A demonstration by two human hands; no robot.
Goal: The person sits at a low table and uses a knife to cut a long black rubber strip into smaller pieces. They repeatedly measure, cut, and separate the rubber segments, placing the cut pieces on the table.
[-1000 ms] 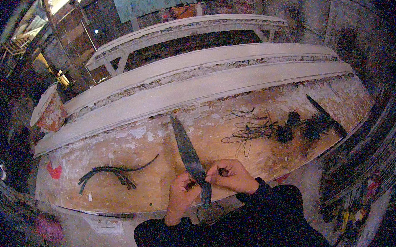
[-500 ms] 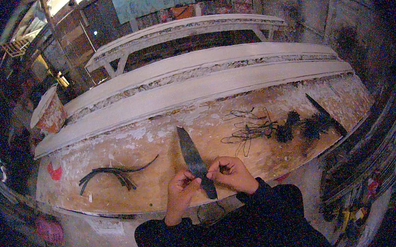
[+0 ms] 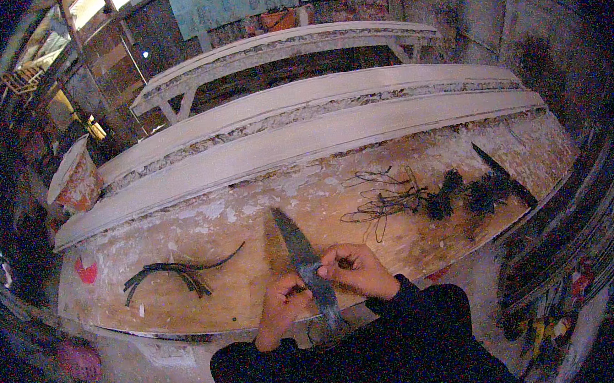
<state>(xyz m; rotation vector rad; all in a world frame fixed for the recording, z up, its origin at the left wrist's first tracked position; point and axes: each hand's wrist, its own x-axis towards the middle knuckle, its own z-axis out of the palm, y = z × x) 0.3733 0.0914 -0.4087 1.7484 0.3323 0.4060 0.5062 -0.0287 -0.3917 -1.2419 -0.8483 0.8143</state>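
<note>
Between my hands, above the near part of the worn wooden table [image 3: 208, 305], is a dark flat strip [image 3: 295, 238], broad in the middle, its far end pointing away from me. My right hand [image 3: 359, 270] pinches its right edge with thumb and forefinger. My left hand [image 3: 281, 308] is closed at the left edge, fingertips against the strip; their exact grip is partly hidden. A thin dark cord [image 3: 310, 333] loops below the strip's near end, by my sleeves. To the left lies a small bundle of black narrow strips [image 3: 163, 267].
On the right lie tangled thin black cords [image 3: 386, 204], dark clumps [image 3: 446, 194] and a long black strip [image 3: 504, 174]. A red piece [image 3: 85, 270] is at the left. Whitish long boards [image 3: 317, 130] run along the back, with a crusted bucket [image 3: 77, 180] at their left end.
The strip has shifted toward me, its far end lower and its near end lighter and further down. My left hand's thumb has moved off its face to the edge.
</note>
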